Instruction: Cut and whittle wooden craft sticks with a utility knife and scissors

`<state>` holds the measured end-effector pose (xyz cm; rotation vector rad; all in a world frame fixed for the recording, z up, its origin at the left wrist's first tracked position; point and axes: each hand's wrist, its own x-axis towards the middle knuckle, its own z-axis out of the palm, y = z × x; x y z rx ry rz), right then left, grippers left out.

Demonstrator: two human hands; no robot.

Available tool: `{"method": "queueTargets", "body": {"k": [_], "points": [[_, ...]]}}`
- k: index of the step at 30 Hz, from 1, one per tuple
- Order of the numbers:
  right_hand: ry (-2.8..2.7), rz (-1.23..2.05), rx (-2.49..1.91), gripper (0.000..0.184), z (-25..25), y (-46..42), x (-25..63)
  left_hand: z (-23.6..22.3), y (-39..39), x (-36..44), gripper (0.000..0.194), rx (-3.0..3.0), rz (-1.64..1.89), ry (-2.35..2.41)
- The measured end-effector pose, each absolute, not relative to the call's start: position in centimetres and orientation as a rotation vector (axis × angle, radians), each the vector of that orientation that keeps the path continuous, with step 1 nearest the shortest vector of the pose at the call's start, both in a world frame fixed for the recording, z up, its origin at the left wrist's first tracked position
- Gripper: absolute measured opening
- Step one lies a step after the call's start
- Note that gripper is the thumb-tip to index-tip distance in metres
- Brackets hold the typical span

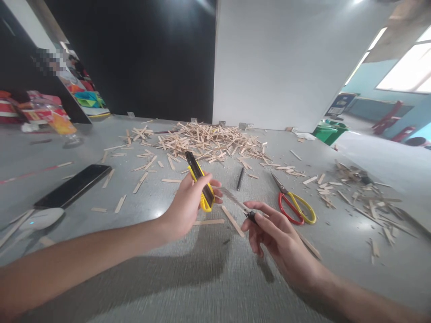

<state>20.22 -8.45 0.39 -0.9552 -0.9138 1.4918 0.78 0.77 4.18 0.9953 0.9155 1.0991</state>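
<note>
My left hand (183, 206) is wrapped round the body of a yellow and black utility knife (198, 172), tilted with its black end pointing up and away. Between the thumb and fingers of my right hand (283, 237) is a black slider piece (251, 216). A long thin metal blade (234, 198) extends from that piece toward the knife's lower end. The blade is out of the knife body; whether its tip touches my left fingers I cannot tell. Beneath the hands, a few flat wooden sticks (232, 220) lie on the grey table (188, 287).
Wooden sticks form a heap (212, 141) before the upright panels. Right of my hands lie scissors (285, 193); a black pen (240, 178) lies ahead. Leftward are a phone (74, 186), a white device (45, 219) and a bottle (62, 123). A person (50, 63) is beyond.
</note>
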Motion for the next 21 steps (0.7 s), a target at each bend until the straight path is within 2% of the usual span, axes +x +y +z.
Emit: {"method": "queueTargets", "body": {"k": [4,11,21], "points": [[-0.941,1.491,-0.956,0.036,0.26,-8.5,20.23,4.31,0.41,0.82,0.041,1.089,1.036,0.896],[-0.944,1.491,-0.952,0.034,0.12,-8.63,20.3,4.42,1.05,0.91,0.003,0.782,1.184,0.917],[-0.998,1.478,-0.975,0.037,-0.45,-8.69,20.4,4.42,1.02,0.92,0.007,0.751,1.195,0.817]]}}
